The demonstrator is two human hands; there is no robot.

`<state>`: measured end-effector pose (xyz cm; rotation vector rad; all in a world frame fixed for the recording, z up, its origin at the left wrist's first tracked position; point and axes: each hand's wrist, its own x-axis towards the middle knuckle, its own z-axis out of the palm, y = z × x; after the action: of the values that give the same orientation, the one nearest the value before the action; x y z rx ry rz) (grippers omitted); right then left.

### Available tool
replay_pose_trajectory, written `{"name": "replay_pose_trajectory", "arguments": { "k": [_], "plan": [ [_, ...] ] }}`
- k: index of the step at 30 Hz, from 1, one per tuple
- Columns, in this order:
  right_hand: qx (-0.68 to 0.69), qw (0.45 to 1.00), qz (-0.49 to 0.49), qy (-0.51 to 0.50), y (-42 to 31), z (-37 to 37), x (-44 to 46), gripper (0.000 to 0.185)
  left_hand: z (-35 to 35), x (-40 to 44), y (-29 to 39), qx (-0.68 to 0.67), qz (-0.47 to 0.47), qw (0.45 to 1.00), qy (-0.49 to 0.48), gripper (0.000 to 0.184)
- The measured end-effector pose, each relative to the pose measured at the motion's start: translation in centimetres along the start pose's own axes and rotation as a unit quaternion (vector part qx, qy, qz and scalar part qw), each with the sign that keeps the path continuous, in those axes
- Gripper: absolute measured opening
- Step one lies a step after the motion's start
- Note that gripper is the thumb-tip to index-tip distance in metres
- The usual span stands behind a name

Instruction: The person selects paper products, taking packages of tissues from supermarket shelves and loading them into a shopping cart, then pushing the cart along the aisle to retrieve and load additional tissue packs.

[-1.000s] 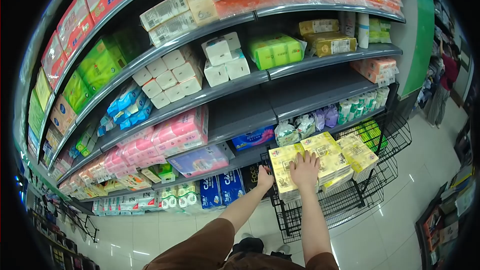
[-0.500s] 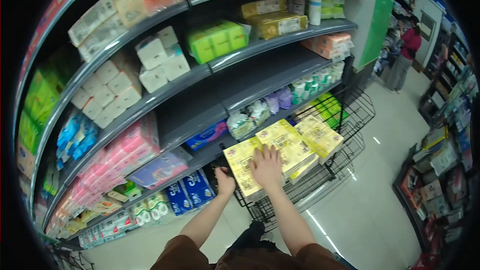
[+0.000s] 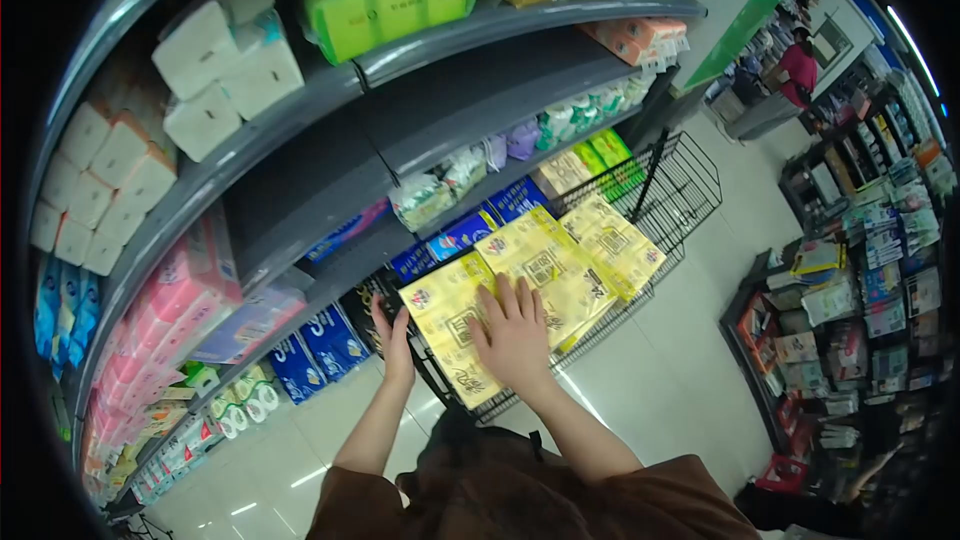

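Several yellow tissue packs lie in a black wire shopping cart [image 3: 692,180]. My right hand [image 3: 515,335] rests flat, fingers spread, on top of the nearest yellow tissue pack [image 3: 432,305]. Beyond it lies a second yellow tissue pack [image 3: 535,240], and a third yellow pack [image 3: 612,240] sits farther right toward the cart's far end. Beside the near pack's left side, my left hand [image 3: 396,345] is upright with its fingers stretched and thumb apart; whether it touches the pack or the cart edge I cannot tell.
Shelves [image 3: 300,180] along the left hold green packs [image 3: 390,0], white tissue packs [image 3: 235,65], pink packs [image 3: 165,300] and blue packs [image 3: 335,345]. A display rack [image 3: 760,340] stands right of the aisle floor [image 3: 660,370]. A person [image 3: 797,75] in a red top is farther off.
The left hand has gone from curled at the cart's edge to fingers stretched upward. My right hand stays on the near pack. The view has shifted, and the far yellow pack lies closer against the middle one.
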<state>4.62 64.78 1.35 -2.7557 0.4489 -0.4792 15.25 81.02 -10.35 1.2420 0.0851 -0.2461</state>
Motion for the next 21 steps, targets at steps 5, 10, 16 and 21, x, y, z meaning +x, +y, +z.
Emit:
{"name": "replay_pose_trajectory", "arguments": {
  "k": [5, 10, 16, 21],
  "plan": [
    [-0.010, 0.999, 0.019, -0.039, 0.0, -0.3, 1.2, 0.051, 1.3, 0.4, 0.0, 0.018, -0.024, 0.999, 0.044, 0.044],
    [-0.006, 0.996, 0.047, -0.071, 1.4, -1.1, 2.0, 0.051, 3.0, -0.1, -1.1, 0.068, -0.009, 0.995, 0.067, 0.033],
    [-0.017, 0.997, 0.045, -0.065, 8.1, -3.1, 3.4, 0.049, 10.7, -0.7, -2.0, 0.089, -0.005, 0.995, 0.054, 0.034],
    [-0.007, 0.998, 0.037, -0.053, 14.6, -4.7, 4.9, 0.046, 16.8, -0.9, -4.5, 0.113, 0.025, 0.991, 0.066, 0.035]
  ]
}}
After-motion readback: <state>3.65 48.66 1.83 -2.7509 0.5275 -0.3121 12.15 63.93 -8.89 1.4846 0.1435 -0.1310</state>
